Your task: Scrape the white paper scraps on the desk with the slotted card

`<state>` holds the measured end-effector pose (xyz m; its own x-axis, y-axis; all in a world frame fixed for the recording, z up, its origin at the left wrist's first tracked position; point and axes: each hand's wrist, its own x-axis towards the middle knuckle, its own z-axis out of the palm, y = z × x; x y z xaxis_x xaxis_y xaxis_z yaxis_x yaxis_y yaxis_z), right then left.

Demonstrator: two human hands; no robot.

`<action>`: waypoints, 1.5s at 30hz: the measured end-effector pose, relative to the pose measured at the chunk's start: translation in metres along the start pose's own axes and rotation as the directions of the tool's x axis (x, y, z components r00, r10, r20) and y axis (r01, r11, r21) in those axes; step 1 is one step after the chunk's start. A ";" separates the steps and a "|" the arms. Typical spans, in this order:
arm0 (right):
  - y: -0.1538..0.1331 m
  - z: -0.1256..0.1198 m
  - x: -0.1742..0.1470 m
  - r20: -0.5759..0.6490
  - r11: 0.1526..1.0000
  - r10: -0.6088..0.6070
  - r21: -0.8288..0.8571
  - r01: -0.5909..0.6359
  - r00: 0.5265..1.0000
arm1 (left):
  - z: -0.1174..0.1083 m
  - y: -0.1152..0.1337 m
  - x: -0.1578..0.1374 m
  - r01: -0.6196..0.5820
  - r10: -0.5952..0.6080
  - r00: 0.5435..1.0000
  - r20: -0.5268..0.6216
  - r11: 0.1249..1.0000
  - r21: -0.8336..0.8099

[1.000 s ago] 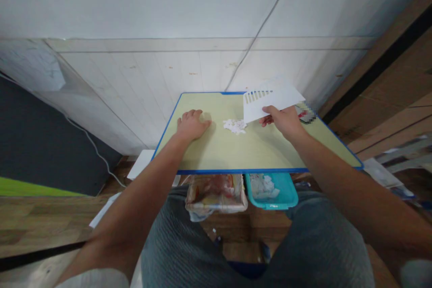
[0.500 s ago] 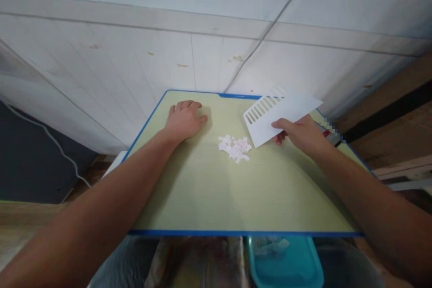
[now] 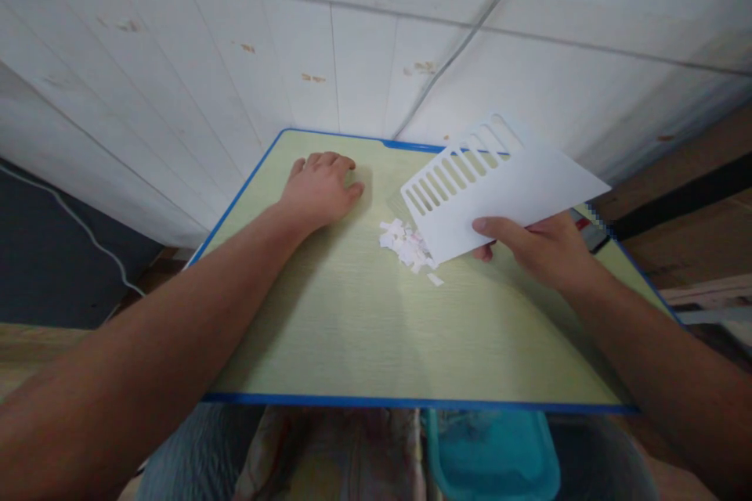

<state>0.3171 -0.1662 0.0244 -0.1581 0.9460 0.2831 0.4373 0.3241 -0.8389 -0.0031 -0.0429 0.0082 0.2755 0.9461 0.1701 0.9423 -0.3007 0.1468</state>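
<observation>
My right hand grips the lower edge of a thin white slotted sheet, thumb on top and fingers beneath. The sheet is tilted, with a row of long slots along its upper-left side. Its lower corner meets a small heap of torn white paper scraps; whether it touches the table there I cannot tell. One scrap lies a little apart at the near side. My left hand rests on the pale green tabletop, left of the scraps, with loosely bent fingers apart and nothing in them.
A blue rim edges the table, which stands against a white panelled wall. Below the near edge, by my lap, sits a turquoise plastic tub. A grey and red object lies partly behind my right hand. Cardboard stands at right.
The slotted sheet now reaches further over the scraps' right side, and the heap is bunched more tightly, with one scrap separate. My left hand stays in place. The view has tilted down slightly.
</observation>
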 end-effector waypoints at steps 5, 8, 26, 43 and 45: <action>-0.002 -0.006 0.001 0.001 1.000 -0.011 -0.013 0.011 1.000 | -0.011 -0.001 -0.001 -0.025 0.019 0.995 0.099 0.998 0.056; -0.004 -0.006 0.002 0.065 0.999 -0.018 -0.028 0.020 0.998 | -0.020 -0.002 -0.005 -0.075 0.057 0.972 0.227 0.995 0.072; -0.014 0.000 -0.116 -0.313 0.978 0.132 -0.111 -0.174 0.941 | -0.027 0.005 -0.015 -0.283 0.250 0.859 0.446 0.959 0.006; -0.006 0.016 -0.135 -0.355 0.978 0.210 0.085 -0.192 0.911 | -0.017 -0.005 -0.050 -0.200 0.194 0.930 0.311 0.980 -0.013; -0.007 0.015 -0.135 -0.363 0.976 0.214 0.116 -0.184 0.907 | -0.014 -0.006 -0.050 -0.212 0.206 0.930 0.303 0.977 -0.014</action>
<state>0.3217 -0.2961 -0.0151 0.2719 0.9304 0.2458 0.3531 0.1412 -0.9249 -0.0254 -0.0903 0.0127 0.5081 0.8546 -0.1071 0.8599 -0.4960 0.1210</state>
